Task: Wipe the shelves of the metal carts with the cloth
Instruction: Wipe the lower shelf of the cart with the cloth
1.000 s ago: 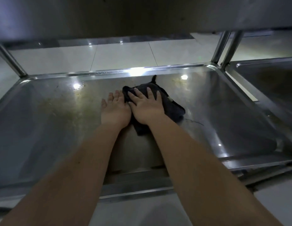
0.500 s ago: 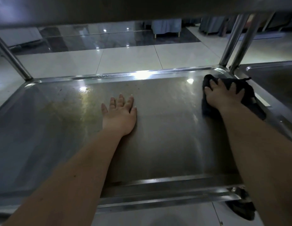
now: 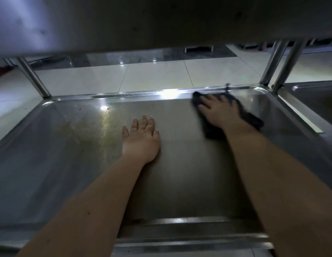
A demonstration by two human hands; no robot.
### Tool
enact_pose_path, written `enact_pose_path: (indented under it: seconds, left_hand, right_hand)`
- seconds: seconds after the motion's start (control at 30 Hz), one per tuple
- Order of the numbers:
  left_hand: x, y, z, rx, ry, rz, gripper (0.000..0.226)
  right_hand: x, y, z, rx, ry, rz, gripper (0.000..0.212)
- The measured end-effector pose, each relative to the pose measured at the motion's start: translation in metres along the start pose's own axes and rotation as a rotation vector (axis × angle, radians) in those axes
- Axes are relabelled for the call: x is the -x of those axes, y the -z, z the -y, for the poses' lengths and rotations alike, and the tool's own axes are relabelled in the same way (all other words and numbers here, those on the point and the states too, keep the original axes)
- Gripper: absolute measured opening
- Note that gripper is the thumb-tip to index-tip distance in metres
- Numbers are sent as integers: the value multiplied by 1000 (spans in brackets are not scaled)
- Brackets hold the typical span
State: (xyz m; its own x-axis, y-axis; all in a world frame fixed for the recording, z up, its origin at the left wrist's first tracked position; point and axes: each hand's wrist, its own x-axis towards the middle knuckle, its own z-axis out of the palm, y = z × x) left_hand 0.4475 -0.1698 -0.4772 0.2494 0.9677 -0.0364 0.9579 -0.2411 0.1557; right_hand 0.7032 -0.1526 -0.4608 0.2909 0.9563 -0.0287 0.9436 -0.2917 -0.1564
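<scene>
A stainless-steel cart shelf (image 3: 180, 182) with a raised rim fills the view. My right hand (image 3: 219, 112) presses flat, fingers spread, on a dark cloth (image 3: 252, 119) at the shelf's far right, close to the back rim. The cloth shows around and behind the hand and is blurred. My left hand (image 3: 141, 135) rests flat on the shelf's middle with straight fingers and holds nothing. A yellowish smear (image 3: 105, 115) marks the steel left of that hand.
The upper shelf's underside (image 3: 161, 21) hangs low over the view. Upright posts stand at the back left (image 3: 34, 78) and back right (image 3: 274, 64). A second cart's shelf (image 3: 317, 97) adjoins on the right. Tiled floor (image 3: 154, 76) lies beyond.
My right hand carried the cloth from the shelf's middle to the far right, then back leftward along the rear rim. My left hand stayed flat in the middle.
</scene>
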Motion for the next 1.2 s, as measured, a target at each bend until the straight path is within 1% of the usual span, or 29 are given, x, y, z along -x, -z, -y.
enact_pose_path:
  seconds: [0.07, 0.13, 0.2, 0.27, 0.3, 0.33, 0.47, 0.53, 0.6, 0.67, 0.73, 0.87, 0.93, 1.0, 1.07, 1.1, 1.2]
  left_hand:
    - [-1, 0, 1, -3, -4, 1, 56]
    - [-1, 0, 0, -8, -10, 2, 56]
    - [-1, -1, -1, -19, -16, -4, 56]
    - [-2, -2, -3, -21, -16, -6, 56]
    - [-3, -2, -3, -23, -16, -4, 56]
    - [-4, -2, -3, -27, -14, -1, 56]
    - [-3, -5, -1, -41, -17, -12, 56]
    - [-4, -5, 1, -38, -18, -20, 56]
    - [-4, -5, 2, -27, -19, -20, 56]
    - [-4, -5, 1, -18, -22, -18, 56]
    - [-4, -6, 2, -9, -24, -17, 56]
    - [-5, -6, 0, -9, -19, -11, 56]
    - [-5, -6, -1, -10, -19, -13, 56]
    - [-5, -6, -2, -9, -18, -9, 56]
    - [-6, -5, -2, -11, -16, 4, 56]
    - [-6, -4, -2, -10, -17, 13, 56]
    - [-6, -3, -1, 5, -18, 20, 56]
  right_hand:
    - [-7, 11, -51, -6, -155, -3, 53]
    - [-9, 17, -83, -17, -276, 7, 53]
    - [-14, 17, -87, -22, -357, 18, 54]
    - [-22, 14, -64, -39, -379, 24, 55]
    - [-27, 10, -43, -39, -336, 26, 56]
    - [-31, 5, -16, -25, -251, 27, 56]
    - [-26, -20, 107, 32, 207, 47, 52]
    - [-21, -23, 135, 14, 300, 95, 53]
    - [-24, -20, 125, 2, 301, 108, 53]
    - [-26, -14, 89, 4, 214, 42, 53]
    - [-28, -5, 38, -8, 56, -24, 51]
    - [-15, 14, -70, -20, -281, 10, 53]
    - [-6, 17, -94, 0, -405, 4, 55]
    - [4, 15, -87, 7, -459, 8, 56]
    - [14, 9, -56, -14, -425, 9, 57]
    - [20, 5, -33, -23, -362, 4, 57]
    - [44, -12, 51, -24, -100, 27, 56]
